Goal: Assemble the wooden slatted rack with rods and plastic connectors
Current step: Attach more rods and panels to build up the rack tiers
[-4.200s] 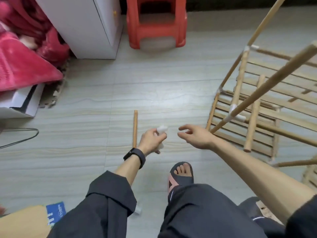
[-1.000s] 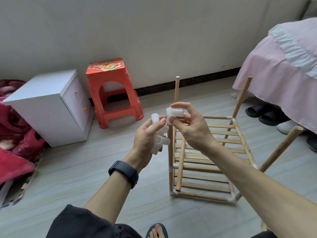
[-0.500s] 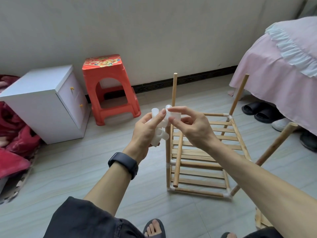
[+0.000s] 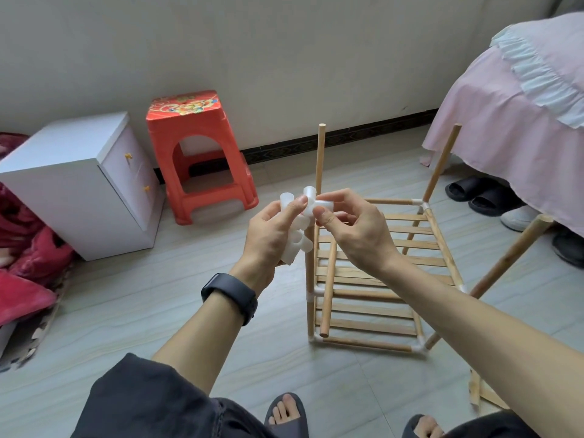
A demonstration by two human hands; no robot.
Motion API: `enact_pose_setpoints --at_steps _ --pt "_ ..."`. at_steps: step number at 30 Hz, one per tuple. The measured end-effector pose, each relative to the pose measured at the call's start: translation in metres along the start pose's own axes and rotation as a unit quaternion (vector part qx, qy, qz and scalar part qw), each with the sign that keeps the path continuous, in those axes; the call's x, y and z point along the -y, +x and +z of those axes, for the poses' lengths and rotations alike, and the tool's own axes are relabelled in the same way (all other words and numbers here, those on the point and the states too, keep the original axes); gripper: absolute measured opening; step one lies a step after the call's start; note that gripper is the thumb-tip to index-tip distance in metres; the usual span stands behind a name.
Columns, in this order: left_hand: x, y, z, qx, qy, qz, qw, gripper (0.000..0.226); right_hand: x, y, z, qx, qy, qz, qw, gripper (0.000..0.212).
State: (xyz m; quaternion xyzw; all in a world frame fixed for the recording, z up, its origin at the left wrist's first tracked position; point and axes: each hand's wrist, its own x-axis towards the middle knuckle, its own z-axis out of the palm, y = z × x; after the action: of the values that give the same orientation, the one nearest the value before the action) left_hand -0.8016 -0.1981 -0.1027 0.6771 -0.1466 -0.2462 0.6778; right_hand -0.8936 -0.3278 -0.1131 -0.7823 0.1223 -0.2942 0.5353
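The wooden slatted rack (image 4: 376, 279) stands on the floor right of centre, its upright rods (image 4: 319, 159) rising from white corner connectors. A loose rod (image 4: 328, 289) leans inside its left side. In front of the rack, my left hand (image 4: 271, 235) holds a bunch of white plastic connectors (image 4: 295, 248) in its curled fingers. My right hand (image 4: 354, 229) pinches one white connector (image 4: 319, 203) between thumb and fingers, right beside the left hand's thumb. The two hands nearly touch at that connector.
A red plastic stool (image 4: 196, 153) and a white cabinet (image 4: 82, 181) stand by the wall at left. Red blankets (image 4: 25, 257) lie at far left. A pink-covered bed (image 4: 521, 99) with slippers (image 4: 480, 194) under it is at right. Another slatted panel (image 4: 483, 393) lies bottom right.
Since 4.2 s ago I have looked up from the floor and raised both hands with the connectors. In the last second my right hand brought its connector closer to the left hand.
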Motion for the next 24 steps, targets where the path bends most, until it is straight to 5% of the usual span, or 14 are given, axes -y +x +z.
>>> enact_pose_setpoints --at_steps 13,17,20,24 --pt "0.002 -0.006 0.006 -0.022 -0.005 0.023 0.999 0.033 0.0 0.003 -0.008 0.052 0.035 0.055 0.997 0.027" --pt "0.001 -0.017 0.0 -0.103 0.093 0.181 0.974 0.026 0.002 -0.002 -0.011 0.081 0.001 0.062 0.995 0.037" --pt "-0.005 -0.037 0.003 -0.094 0.115 0.294 0.944 0.017 0.003 -0.012 -0.024 0.117 -0.011 0.124 0.985 0.06" --pt "-0.001 -0.055 0.034 -0.057 0.161 0.355 0.919 0.014 0.007 -0.028 -0.06 0.245 0.125 0.298 0.914 0.065"
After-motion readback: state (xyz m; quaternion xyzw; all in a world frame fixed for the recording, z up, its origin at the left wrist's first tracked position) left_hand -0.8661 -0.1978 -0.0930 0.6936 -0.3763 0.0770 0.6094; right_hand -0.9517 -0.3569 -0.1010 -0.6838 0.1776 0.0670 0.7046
